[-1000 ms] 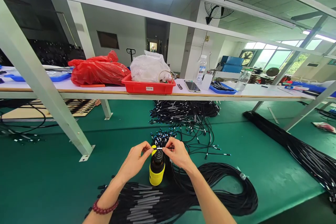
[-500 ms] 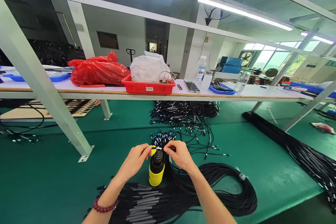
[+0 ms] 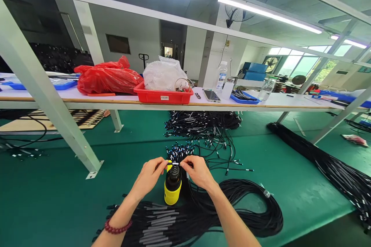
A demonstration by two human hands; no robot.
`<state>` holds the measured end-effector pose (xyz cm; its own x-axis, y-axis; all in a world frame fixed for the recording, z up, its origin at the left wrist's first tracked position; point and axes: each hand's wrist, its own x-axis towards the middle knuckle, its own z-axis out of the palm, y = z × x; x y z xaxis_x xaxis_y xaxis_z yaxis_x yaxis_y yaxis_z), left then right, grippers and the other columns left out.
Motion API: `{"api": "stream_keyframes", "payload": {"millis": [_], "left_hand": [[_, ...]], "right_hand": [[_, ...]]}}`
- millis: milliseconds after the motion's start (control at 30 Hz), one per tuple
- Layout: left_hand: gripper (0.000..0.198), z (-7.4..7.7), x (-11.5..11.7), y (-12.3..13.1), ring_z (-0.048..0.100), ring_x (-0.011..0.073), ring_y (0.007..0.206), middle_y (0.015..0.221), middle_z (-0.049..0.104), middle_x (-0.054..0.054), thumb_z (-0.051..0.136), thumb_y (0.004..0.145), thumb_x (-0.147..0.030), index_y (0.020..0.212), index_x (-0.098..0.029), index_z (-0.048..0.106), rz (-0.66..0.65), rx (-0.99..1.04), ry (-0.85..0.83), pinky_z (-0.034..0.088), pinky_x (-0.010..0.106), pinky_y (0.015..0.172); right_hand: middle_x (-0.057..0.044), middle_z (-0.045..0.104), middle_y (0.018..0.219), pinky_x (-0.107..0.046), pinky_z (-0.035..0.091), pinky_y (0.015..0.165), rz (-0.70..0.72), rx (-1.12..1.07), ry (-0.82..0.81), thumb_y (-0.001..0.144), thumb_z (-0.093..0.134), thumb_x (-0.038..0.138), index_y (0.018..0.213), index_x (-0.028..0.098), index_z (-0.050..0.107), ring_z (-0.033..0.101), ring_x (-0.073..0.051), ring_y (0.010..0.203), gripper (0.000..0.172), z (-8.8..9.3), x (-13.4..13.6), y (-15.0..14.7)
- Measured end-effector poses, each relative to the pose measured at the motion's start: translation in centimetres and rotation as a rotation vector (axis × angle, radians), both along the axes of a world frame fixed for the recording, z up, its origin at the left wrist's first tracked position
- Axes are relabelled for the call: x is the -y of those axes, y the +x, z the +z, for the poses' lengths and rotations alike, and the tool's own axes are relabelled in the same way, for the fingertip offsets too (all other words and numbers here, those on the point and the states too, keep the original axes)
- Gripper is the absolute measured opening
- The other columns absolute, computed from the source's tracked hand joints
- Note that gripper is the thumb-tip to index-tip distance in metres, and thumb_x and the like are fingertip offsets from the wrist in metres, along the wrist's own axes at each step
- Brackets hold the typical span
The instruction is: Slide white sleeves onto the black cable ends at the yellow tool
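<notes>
A black cable with a short white sleeve [image 3: 175,163] is stretched level between my two hands. Its left part is pinched in my left hand [image 3: 150,173], thumb against forefinger. On the other side my right hand [image 3: 198,170] pinches the cable the same way. Just below the sleeve points the black coiled nozzle of a yellow and black heat gun [image 3: 172,193], which stands upright on the green mat. Behind the hands lies a cluster of black cable ends [image 3: 179,150] with white and blue tips. Black cables with grey sleeves [image 3: 159,224] spread out under my forearms.
A coiled cable bundle [image 3: 269,208] lies to the right, a longer bundle [image 3: 315,158] farther right. A cable pile [image 3: 203,123] sits under the raised shelf [image 3: 261,106]. The shelf bears a red tray [image 3: 165,97], red bag [image 3: 107,79], phone [image 3: 211,95] and bottles. A metal post [image 3: 55,88] stands left.
Both hands keep their pinch on the cable above the heat gun's nozzle. Only a very slight shift of the view shows.
</notes>
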<state>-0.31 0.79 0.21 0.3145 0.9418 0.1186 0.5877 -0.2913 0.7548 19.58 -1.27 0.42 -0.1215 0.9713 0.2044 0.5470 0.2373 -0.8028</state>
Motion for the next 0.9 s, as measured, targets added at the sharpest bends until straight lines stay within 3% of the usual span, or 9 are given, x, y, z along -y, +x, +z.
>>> {"api": "stream_keyframes", "payload": {"millis": [167,500,900], "left_hand": [[0.038,0.45,0.28,0.02,0.043,0.0143,0.055,0.06,0.052,-0.004,0.04,0.091,-0.048,0.07,-0.021,0.055,0.002,-0.01,0.017,0.029,0.025,0.054],[0.026,0.56,0.45,0.1,0.051,0.0156,0.062,0.067,0.06,-0.002,0.046,0.089,-0.04,0.08,-0.021,0.06,0.012,-0.001,0.068,0.034,0.025,0.058],[0.015,0.79,0.47,0.22,0.056,0.0176,0.07,0.073,0.064,-0.001,0.049,0.084,-0.032,0.08,-0.022,0.059,0.01,0.007,0.107,0.039,0.026,0.062]], "right_hand": [[0.0,0.067,0.063,-0.023,0.032,0.054,-0.017,0.031,0.006,0.086,0.056,0.02,0.072,0.016,0.072,0.053,-0.012,0.056,0.022,-0.13,-0.03,-0.03],[-0.003,0.071,0.071,-0.021,0.041,0.058,-0.032,-0.008,-0.001,0.083,0.058,0.017,0.074,0.016,0.072,0.062,-0.014,0.064,0.017,-0.53,-0.27,-0.06],[-0.002,0.071,0.074,-0.022,0.045,0.063,-0.045,-0.031,0.001,0.08,0.059,0.014,0.074,0.017,0.07,0.064,-0.015,0.069,0.013,-0.82,-0.44,-0.04]]}}
